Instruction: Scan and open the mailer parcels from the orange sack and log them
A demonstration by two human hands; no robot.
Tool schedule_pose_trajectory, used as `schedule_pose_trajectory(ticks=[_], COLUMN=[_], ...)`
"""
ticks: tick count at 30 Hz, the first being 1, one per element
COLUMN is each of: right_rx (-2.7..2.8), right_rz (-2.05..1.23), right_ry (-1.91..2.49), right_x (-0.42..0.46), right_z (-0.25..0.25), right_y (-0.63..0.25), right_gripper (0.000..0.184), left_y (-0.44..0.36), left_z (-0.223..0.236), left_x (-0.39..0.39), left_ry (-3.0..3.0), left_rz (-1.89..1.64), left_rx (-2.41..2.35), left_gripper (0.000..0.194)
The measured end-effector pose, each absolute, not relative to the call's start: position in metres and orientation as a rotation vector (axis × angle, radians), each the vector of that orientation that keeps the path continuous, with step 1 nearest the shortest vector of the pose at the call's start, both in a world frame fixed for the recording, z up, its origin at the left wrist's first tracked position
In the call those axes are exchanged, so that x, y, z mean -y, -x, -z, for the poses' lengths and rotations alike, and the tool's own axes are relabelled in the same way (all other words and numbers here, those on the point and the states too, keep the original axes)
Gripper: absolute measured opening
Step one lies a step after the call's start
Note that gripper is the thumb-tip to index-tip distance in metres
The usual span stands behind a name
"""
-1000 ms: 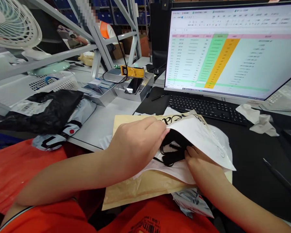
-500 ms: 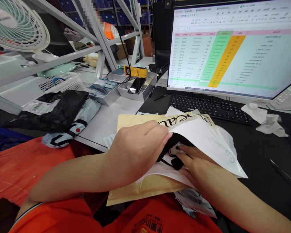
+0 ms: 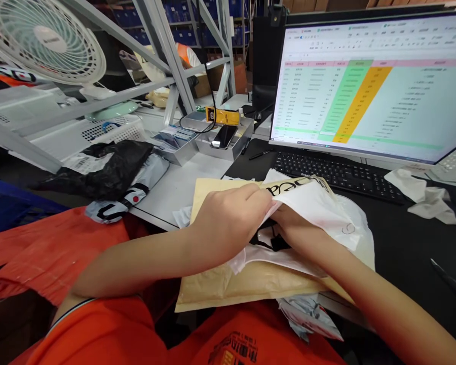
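Pinching white bag point(image 3: 319, 213) flap, left hand point(image 3: 228, 223) fingers closed; right hand point(image 3: 300, 233) inside bag, fingers hidden

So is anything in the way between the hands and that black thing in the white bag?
Nothing visible. The left hand lifts the white bag flap, and the right hand reaches under it, right at the black item; whether it touches is hidden.

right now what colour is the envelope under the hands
Tan envelope, clearest in the head view.

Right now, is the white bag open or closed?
Open. The left hand lifts the white bag flap, the right hand reaches inside, black contents showing.
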State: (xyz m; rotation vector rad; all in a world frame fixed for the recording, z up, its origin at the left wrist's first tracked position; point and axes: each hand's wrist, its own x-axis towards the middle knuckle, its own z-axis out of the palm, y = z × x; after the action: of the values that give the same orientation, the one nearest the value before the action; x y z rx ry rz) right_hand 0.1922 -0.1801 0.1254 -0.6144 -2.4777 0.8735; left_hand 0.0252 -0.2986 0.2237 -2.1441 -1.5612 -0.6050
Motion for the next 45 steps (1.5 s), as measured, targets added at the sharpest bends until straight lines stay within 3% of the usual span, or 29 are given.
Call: schedule_pose_trajectory(ticks=[3,7,11,16,23,29,37,45], right_rx=[2.683,2.645,2.154,1.316,0.67,0.625,0.533,0.648], right_rz=[-0.873,-1.082,-1.259,-1.724,-1.727,-1.709,-1.703,-1.447], right_ry=[0.479,0.538,0.847,0.796,0.662,0.548,0.533,0.549], right_x=[0.186,0.192,0.181,0.16,0.144,0.142,0.14,0.147], right_z=[-0.152,-0.177,-0.168,-0.151,-0.145,-0.146,-0.14,-0.127], right_y=[-0.221,-0.251,-0.262,-0.264,-0.264,-0.269,-0.273,-0.268], right_gripper=[0.045,0.024,0.032,0.043,0.021,0.035,0.033,0.039], left_y=[-0.016,0.001,0.007,0.003,-0.005,-0.009,-0.012,-0.018], left_z=[-0.223,-0.221,-0.218,-0.217,-0.219,-0.219,-0.219,-0.213], left_x=[0.285,0.263,0.253,0.253,0.248,0.249,0.251,0.253], left_ry=[2.086,2.065,2.152,2.245,2.232,2.229,2.277,2.307], left_rz=[0.542,0.499,0.518,0.562,0.525,0.512,0.511,0.441], left_rx=[1.683,1.886,1.929,1.892,1.946,1.924,1.89,1.939], left_gripper=[0.033,0.025,0.023,0.022,0.013,0.015,0.018,0.019])
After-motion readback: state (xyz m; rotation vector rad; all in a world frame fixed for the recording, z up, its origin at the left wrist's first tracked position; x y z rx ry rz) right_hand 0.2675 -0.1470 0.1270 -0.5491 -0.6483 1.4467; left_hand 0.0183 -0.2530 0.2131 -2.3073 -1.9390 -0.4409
